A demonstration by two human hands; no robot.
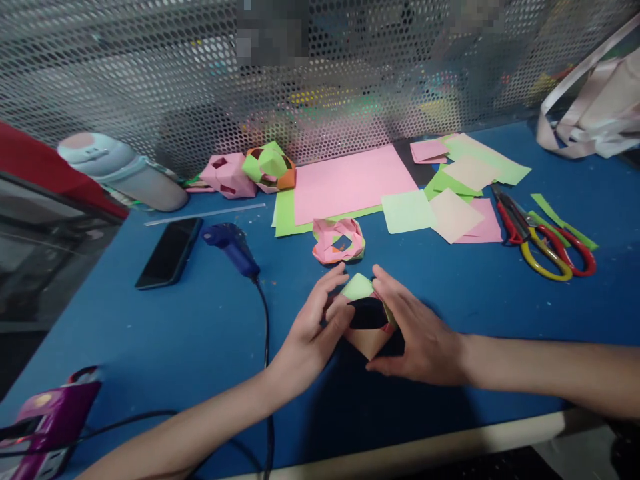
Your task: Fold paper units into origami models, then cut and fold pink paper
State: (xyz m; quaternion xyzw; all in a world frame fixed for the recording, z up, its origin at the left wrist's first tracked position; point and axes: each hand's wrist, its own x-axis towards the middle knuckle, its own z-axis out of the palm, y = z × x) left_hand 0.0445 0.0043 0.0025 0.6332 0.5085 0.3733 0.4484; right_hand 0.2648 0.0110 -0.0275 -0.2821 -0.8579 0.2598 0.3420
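Dimmish in here, light from overhead. Deep shadow on table (200,360), near side of left hand (307,333) and right hand (430,340). Metal mesh (175,73) glints dully; blur, pixel blocks behind. Bottle (130,173) stretched aslant toward left edge.

Both hands (427,340) cup an open folded-paper ring (369,341) at the blue counter (200,360), just in front of a pink-and-green paper ring (326,252), with a blue glue gun (236,252) to the left and, to the right, paper squares (454,217) beside red- and yellow-handled scissors (537,235).
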